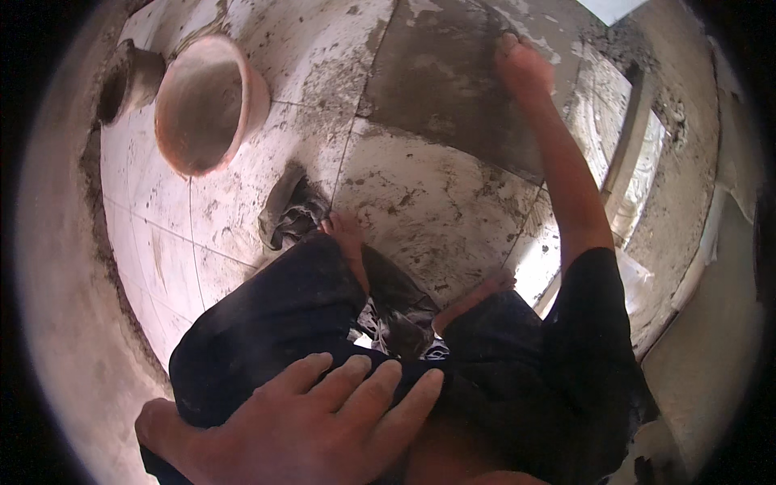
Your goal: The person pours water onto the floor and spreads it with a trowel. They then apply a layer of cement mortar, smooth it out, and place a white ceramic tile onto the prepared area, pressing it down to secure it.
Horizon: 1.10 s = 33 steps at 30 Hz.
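Head view: one square tile evenly smeared with grey paste (pixel 436 89), upper centre, looks mostly coated; the white, grey-specked floor tiles (pixel 420 194) below it lack that coat. At upper right, the right hand (pixel 525 73) curls over the smeared tile; too blurred to tell if it grips anything. The left hand (pixel 315 420), lower centre, lies spread and empty on a dark trouser leg (pixel 267 315). Upper left, a pinkish round bucket (pixel 257 101) shows grey residue inside, beside a small grey pot (pixel 144 77).

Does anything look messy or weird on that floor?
Yes: grey muck coats the floor around the right hand and is spattered across the white tiles, hiding their colour. A crumpled grey rag, probably, lies by the left foot, bunched up rather than flat.
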Motion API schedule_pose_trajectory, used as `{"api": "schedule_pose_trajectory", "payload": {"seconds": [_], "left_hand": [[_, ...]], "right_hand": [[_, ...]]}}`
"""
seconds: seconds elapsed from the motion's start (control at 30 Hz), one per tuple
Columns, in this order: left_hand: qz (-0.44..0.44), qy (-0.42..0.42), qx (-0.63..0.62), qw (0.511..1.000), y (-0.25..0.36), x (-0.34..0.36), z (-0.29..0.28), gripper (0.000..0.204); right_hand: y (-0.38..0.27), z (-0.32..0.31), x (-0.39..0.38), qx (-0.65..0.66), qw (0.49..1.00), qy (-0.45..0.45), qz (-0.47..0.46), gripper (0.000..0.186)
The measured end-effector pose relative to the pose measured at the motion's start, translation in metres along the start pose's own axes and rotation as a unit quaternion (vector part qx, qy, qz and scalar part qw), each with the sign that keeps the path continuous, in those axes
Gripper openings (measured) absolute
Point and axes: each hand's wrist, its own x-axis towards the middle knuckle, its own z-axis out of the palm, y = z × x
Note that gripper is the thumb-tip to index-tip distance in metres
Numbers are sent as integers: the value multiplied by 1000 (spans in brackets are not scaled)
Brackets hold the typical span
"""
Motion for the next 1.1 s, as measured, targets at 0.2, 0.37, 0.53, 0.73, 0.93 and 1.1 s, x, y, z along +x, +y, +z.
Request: {"api": "schedule_pose_trajectory", "payload": {"seconds": [0.2,0.37,0.53,0.73,0.93,1.1], "left_hand": [[-30,108,11,994,-14,0,17,51],[16,96,26,995,-7,51,-14,49],[83,-1,52,995,-4,76,-38,45],[106,37,96,989,-9,57,-25,41],[146,47,84,985,-10,40,-18,40],[187,28,89,978,-10,36,-19,40]], "right_hand": [[0,-33,-38,-88,981,21,-171,13],[-19,-76,-80,-72,972,-9,-225,14],[-37,-80,-123,-5,976,-48,-213,11],[-73,-104,-147,36,962,-109,-249,13],[-91,-129,-127,3,980,-147,-132,10],[-99,-99,-80,15,988,-29,-152,11]]}}
